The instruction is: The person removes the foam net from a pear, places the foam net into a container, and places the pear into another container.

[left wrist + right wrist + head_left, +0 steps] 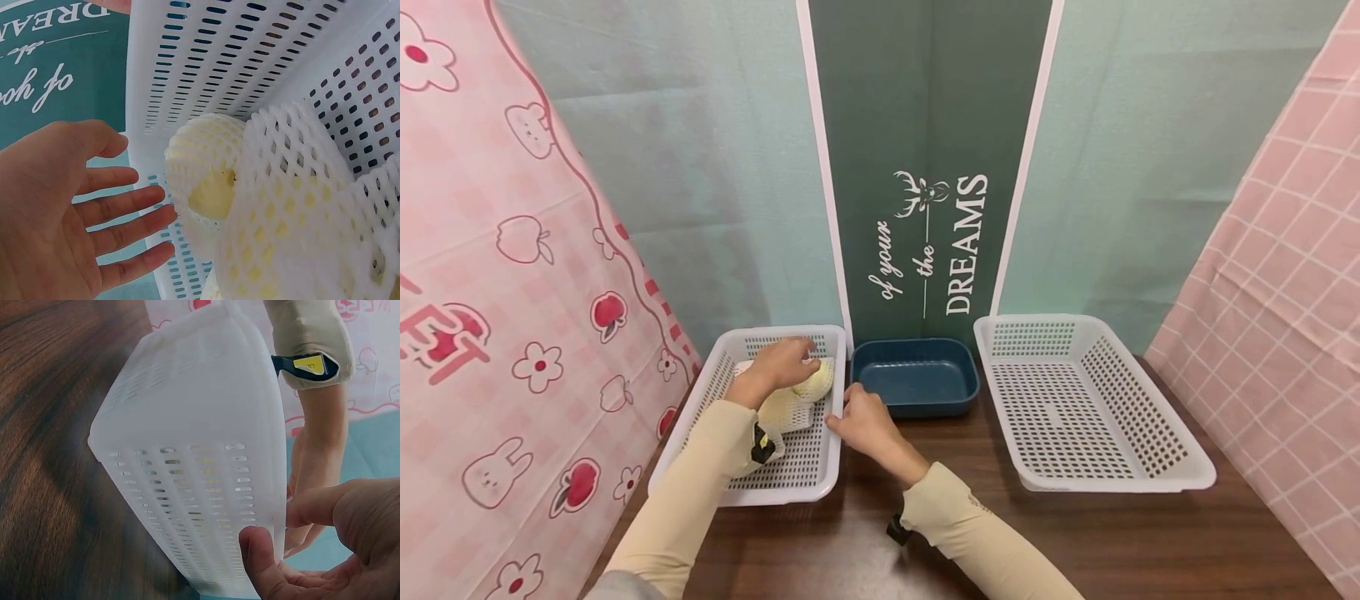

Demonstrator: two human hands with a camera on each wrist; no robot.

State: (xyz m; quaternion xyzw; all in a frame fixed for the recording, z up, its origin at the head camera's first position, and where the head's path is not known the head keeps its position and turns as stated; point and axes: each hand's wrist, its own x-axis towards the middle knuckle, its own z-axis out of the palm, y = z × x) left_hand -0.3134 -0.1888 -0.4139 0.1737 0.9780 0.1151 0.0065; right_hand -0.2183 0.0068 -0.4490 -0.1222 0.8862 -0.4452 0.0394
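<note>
My left hand (778, 364) reaches over the left white basket (838, 450), fingers spread and nothing in its grasp. In the left wrist view its fingertips are right beside a round pale yellow fruit (212, 194) in a white foam net. More net-wrapped fruit (784, 412) lies in the basket, partly hidden under the left hand and forearm; a second foam net (281, 200) shows close up. My right hand (868, 425) grips the basket's right rim, one digit against the outside of the wall and another over the edge, as the right wrist view shows.
A dark blue rectangular tray (917, 410) stands just right of the left basket, by the back curtain. Beyond it is another white perforated basket (1060, 417). Everything rests on a dark wooden table (865, 533), with patterned cloths hanging on both sides.
</note>
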